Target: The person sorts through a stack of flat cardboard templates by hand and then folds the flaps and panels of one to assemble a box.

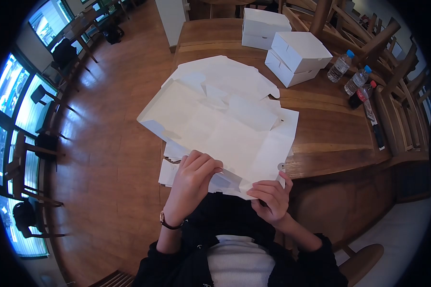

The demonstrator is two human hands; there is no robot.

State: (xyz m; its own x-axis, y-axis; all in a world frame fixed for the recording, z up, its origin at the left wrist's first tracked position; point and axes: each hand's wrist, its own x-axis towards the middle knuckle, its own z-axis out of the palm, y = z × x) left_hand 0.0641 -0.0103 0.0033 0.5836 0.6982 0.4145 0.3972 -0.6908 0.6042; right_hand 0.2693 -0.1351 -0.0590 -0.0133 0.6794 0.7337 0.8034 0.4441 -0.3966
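The left hand (190, 179) pinches the near edge of a white cardboard box sheet (215, 126); the right hand (270, 196) pinches its near right corner. The sheet lies ahead of both hands. Its long way slants from far left to near right, poking past the left edge of the wooden table (328, 136). Right of the right hand, there is bare wood. Beyond it stand three bottles (356, 82) and white boxes (302, 53) in two spots.
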